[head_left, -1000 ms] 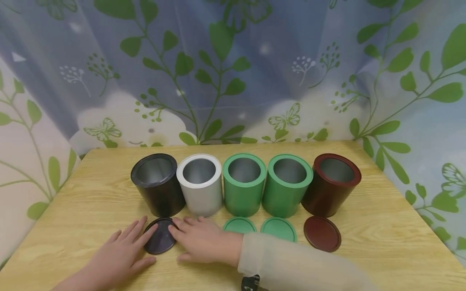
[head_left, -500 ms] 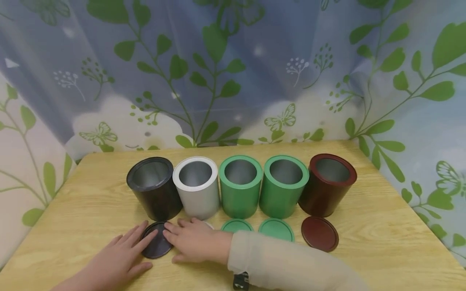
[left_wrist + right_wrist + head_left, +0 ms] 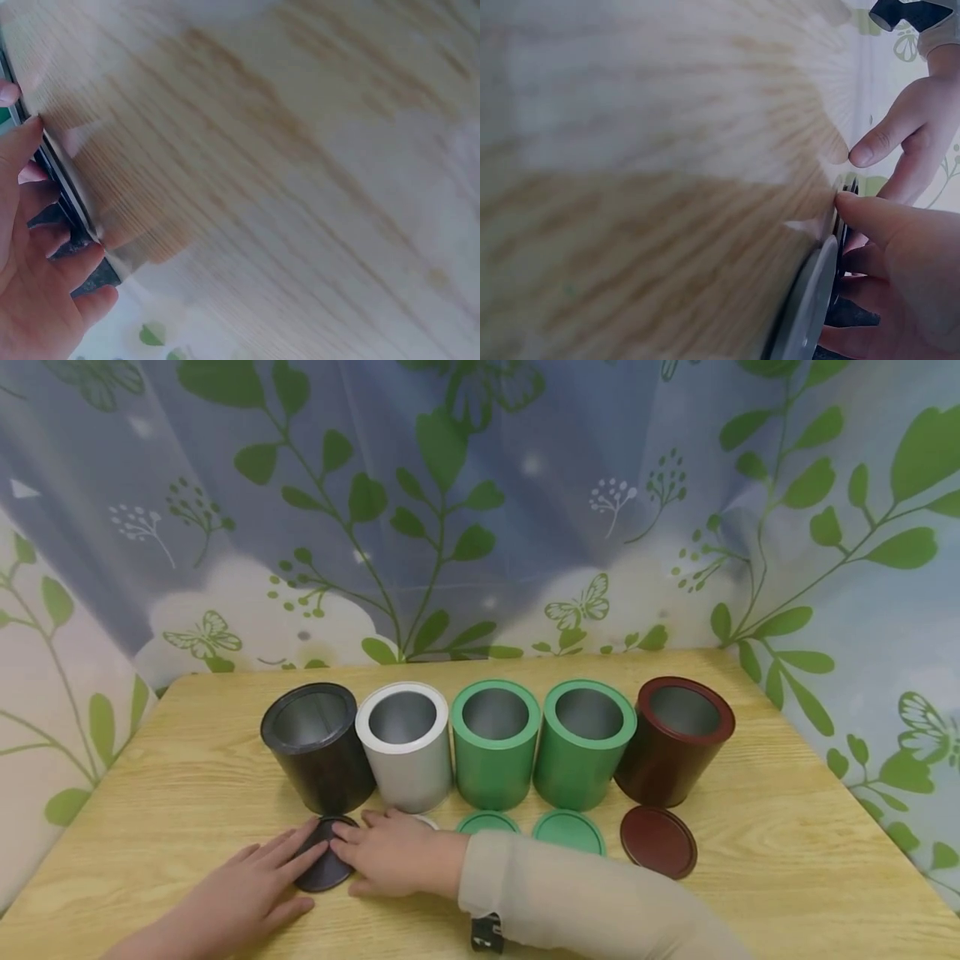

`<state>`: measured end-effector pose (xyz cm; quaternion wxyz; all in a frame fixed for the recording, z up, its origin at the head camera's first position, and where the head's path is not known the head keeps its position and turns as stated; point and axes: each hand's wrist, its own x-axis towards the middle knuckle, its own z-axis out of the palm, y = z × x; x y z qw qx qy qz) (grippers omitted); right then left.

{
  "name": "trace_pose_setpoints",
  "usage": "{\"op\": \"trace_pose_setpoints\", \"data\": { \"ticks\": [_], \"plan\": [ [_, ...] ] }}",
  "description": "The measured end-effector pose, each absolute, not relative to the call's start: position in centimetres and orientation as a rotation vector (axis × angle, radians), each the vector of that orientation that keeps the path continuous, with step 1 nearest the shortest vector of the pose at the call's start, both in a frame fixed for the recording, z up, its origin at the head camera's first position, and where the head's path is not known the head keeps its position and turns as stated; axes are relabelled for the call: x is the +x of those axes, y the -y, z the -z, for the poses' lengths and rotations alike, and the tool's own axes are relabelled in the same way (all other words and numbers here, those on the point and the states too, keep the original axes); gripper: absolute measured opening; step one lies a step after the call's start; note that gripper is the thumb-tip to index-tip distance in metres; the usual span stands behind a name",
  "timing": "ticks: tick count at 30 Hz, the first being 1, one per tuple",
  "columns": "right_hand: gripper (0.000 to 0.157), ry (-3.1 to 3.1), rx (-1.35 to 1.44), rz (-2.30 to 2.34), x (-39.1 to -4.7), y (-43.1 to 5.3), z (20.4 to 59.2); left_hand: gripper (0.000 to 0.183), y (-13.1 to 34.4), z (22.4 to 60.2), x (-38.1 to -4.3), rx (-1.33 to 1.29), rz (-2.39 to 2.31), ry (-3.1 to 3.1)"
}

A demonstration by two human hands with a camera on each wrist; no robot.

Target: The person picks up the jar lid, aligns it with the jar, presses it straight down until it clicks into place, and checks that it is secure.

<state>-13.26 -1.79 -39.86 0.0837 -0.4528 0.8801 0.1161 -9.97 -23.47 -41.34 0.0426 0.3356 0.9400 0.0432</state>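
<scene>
A round black lid (image 3: 327,870) lies flat on the wooden table, in front of the black can (image 3: 322,768). My left hand (image 3: 243,893) rests at its left side, fingertips reaching over the rim. From the right, my right hand (image 3: 397,857) touches the same lid with its fingers stretched out. Both hands lie low, and their fingers look straight or relaxed. Under the right hand, a white lid (image 3: 429,822) is mostly hidden; its rim (image 3: 810,300) shows in the right wrist view. Behind it stands a white can (image 3: 412,772).
Two green cans (image 3: 495,772) (image 3: 581,768) and a dark red can (image 3: 667,760) continue the row, all uncovered. Green lids (image 3: 487,821) (image 3: 570,832) and a dark red lid (image 3: 658,842) lie before them. A leaf-patterned curtain (image 3: 450,527) hangs behind the table.
The head view has shifted slightly. My right hand has slid a little left over the black lid, and my left fingers reach slightly farther over it. Cans and other lids stay put.
</scene>
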Motion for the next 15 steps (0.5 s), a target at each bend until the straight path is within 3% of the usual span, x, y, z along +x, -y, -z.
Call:
{"op": "trace_pose_setpoints", "data": {
  "ticks": [15],
  "plan": [
    [0.052,-2.607,-1.412,-0.361,-13.32,2.14,39.82,0.049,23.38,42.22,-10.27,1.310,-0.064,-2.986]
  ]
}}
